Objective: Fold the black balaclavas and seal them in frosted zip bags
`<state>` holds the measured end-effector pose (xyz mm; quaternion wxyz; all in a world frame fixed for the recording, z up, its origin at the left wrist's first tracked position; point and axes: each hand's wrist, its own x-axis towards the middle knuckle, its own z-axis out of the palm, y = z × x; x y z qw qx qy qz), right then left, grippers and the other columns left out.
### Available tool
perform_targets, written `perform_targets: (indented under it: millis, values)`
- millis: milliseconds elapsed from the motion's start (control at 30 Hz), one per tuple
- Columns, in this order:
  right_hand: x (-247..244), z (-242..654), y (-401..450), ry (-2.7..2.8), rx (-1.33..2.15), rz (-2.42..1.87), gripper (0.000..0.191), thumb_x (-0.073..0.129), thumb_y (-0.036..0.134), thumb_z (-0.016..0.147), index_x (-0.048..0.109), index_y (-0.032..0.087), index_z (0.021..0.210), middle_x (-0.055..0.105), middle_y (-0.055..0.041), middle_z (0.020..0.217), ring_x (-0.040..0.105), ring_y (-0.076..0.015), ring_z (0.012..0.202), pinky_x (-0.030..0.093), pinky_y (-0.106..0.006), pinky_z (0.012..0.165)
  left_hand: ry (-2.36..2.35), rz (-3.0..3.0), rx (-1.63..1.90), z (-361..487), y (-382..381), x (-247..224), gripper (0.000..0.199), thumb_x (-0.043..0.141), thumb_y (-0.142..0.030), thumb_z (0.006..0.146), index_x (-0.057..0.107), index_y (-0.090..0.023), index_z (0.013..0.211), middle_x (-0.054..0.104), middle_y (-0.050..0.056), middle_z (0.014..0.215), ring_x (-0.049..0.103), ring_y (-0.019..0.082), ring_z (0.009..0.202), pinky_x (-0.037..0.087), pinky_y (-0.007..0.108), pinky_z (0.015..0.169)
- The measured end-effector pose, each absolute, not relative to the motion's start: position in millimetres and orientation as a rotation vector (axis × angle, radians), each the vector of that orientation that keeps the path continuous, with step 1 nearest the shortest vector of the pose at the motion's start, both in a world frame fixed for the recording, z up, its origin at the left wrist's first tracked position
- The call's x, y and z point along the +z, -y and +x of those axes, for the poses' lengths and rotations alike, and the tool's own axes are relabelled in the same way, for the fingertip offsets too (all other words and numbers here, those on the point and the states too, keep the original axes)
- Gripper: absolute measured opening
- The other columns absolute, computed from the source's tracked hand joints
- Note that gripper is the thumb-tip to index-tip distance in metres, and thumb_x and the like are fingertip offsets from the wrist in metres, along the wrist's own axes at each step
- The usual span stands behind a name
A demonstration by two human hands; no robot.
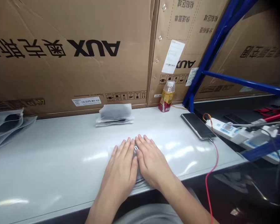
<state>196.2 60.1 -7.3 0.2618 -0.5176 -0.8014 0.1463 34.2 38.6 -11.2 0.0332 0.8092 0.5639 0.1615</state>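
Observation:
My left hand and my right hand lie flat, side by side, near the front edge of the white table. Under both palms is a dark item in a clear plastic pouch, with a bit of white lettering showing between the thumbs. Most of this pouch is hidden by the hands. The fingers of each hand are stretched out, pointing away from me. Beyond the fingertips rests a small stack of frosted plastic pouches with dark contents.
More frosted pouches lie at the far left. Large cardboard boxes line the back. A drink bottle, a phone with a red cable, a power strip and a blue metal frame are on the right.

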Motion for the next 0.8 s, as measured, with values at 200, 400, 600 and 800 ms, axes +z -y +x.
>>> perform_targets:
  millis: [200,400,600,800]
  values:
    - [-12,194,-61,2.169,0.349,-1.418,0.052,0.032,0.024,0.11,0.051,0.015,0.157,0.051,-0.0093,0.162,0.042,-0.0294,0.155,0.034,-0.054,0.129,-1.747,2.515,0.499,33,-39,-15,0.058,0.031,-0.031,0.108,0.038,-0.015,0.163,0.043,0.011,0.167,0.042,0.028,0.155,0.036,0.054,0.128]
    - [-10,196,-50,2.186,0.362,-1.398,0.053,0.035,0.024,0.109,0.047,0.012,0.159,0.046,-0.0113,0.164,0.038,-0.031,0.156,0.035,-0.057,0.128,-1.736,2.641,0.486,29,-27,-14,0.056,0.034,-0.032,0.108,0.041,-0.016,0.162,0.045,0.009,0.166,0.047,0.028,0.152,0.042,0.055,0.124]
    - [0,228,-47,2.154,0.594,-1.195,0.05,0.042,0.03,0.11,0.048,0.021,0.159,0.045,-0.0069,0.166,0.039,-0.0261,0.156,0.04,-0.05,0.127,-1.658,3.073,0.595,26,-7,-10,0.061,0.049,-0.036,0.104,0.044,-0.014,0.16,0.045,0.012,0.166,0.049,0.034,0.15,0.042,0.053,0.123]
    - [-10,266,-64,2.008,0.46,-1.421,0.051,0.037,0.037,0.112,0.054,0.016,0.155,0.046,-0.0116,0.165,0.036,-0.031,0.157,0.038,-0.059,0.127,-1.034,3.553,0.61,29,7,0,0.053,0.053,-0.058,0.104,0.066,-0.025,0.143,0.067,0.004,0.148,0.067,0.028,0.131,0.037,0.049,0.128]
